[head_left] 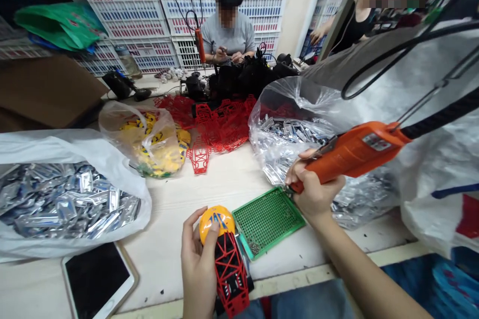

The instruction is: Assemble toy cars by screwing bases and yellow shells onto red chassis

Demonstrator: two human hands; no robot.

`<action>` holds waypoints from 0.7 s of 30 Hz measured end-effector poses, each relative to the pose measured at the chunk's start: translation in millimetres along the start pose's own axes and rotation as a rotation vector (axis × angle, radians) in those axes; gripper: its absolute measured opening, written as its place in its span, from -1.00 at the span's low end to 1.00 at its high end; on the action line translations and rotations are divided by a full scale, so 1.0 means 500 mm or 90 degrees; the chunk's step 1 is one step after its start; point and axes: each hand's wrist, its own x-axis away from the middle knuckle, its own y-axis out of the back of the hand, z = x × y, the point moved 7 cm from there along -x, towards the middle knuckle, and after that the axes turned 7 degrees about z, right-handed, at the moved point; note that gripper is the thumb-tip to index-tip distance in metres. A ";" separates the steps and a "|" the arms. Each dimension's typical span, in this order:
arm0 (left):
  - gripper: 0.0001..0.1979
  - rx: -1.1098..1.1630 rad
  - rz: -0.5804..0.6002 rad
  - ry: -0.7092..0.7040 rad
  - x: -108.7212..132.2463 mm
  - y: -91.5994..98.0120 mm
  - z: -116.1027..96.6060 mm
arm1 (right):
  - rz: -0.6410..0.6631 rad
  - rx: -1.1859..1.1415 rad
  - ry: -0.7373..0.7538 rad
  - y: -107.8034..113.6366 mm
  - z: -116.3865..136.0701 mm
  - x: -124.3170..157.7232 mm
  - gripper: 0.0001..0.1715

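My left hand [200,264] grips a toy car body [232,274] with a yellow rounded front part and a red lattice frame over black. The thumb presses on the yellow part. In my right hand [318,192] is an orange electric screwdriver [359,152], hung from a cable, its tip end pointing left over the corner of a green tray [269,219]. The tray has a grid of small holes, and tiny screws [254,245] lie heaped in its near corner. The car is just left of the tray.
Plastic bags of silvery parts stand left [71,199] and right [277,159]. Behind are a bag of yellow parts [164,152] and a pile of red frames [224,124]. A white tablet [99,279] lies front left. A person [230,35] works opposite.
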 end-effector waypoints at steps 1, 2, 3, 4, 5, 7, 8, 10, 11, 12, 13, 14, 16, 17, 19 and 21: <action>-0.45 -0.001 -0.007 -0.001 0.005 -0.003 -0.005 | -0.012 0.004 0.004 0.003 -0.003 0.000 -0.77; -0.46 -0.002 -0.010 0.002 0.009 -0.006 -0.009 | -0.023 0.006 0.005 0.004 -0.006 0.000 -0.77; -0.47 -0.003 -0.011 0.006 0.012 -0.009 -0.012 | -0.030 0.007 0.002 0.005 -0.008 -0.001 -0.78; -0.47 -0.007 -0.011 0.008 0.014 -0.010 -0.015 | -0.033 0.006 -0.001 0.005 -0.010 -0.002 -0.78; -0.46 -0.013 -0.011 0.010 0.015 -0.011 -0.017 | -0.032 0.003 -0.006 0.005 -0.012 -0.002 -0.77; -0.44 -0.028 -0.007 0.013 0.015 -0.010 -0.018 | -0.028 -0.001 -0.015 0.004 -0.014 -0.003 -0.76; -0.43 -0.034 -0.004 0.015 0.015 -0.009 -0.017 | -0.026 -0.001 -0.019 0.004 -0.016 -0.002 -0.76; -0.41 -0.037 0.002 0.020 0.012 -0.006 -0.013 | -0.024 0.005 -0.025 0.004 -0.019 -0.001 -0.76; -0.40 -0.035 0.004 0.020 0.012 -0.005 -0.011 | -0.023 0.006 -0.025 0.004 -0.021 -0.001 -0.76; -0.40 -0.033 0.006 0.020 0.011 -0.004 -0.010 | -0.022 0.006 -0.023 0.004 -0.023 -0.001 -0.76; -0.40 -0.032 0.008 0.018 0.010 -0.004 -0.009 | -0.019 0.006 -0.021 0.004 -0.025 -0.001 -0.76; -0.41 -0.030 0.007 0.016 0.010 -0.005 -0.009 | -0.017 0.006 -0.020 0.004 -0.026 -0.001 -0.75; -0.42 -0.025 0.004 0.010 0.010 -0.006 -0.011 | -0.015 0.012 -0.024 0.003 -0.024 -0.003 -0.75; -0.42 -0.022 0.001 0.007 0.010 -0.006 -0.011 | -0.019 0.018 -0.024 0.002 -0.019 -0.004 -0.76; -0.41 -0.014 -0.002 0.005 0.010 -0.008 -0.011 | -0.036 0.027 -0.014 -0.005 0.003 -0.006 -0.77; -0.40 -0.012 0.001 0.002 0.010 -0.010 -0.011 | -0.060 0.011 0.004 -0.022 0.037 -0.004 -0.79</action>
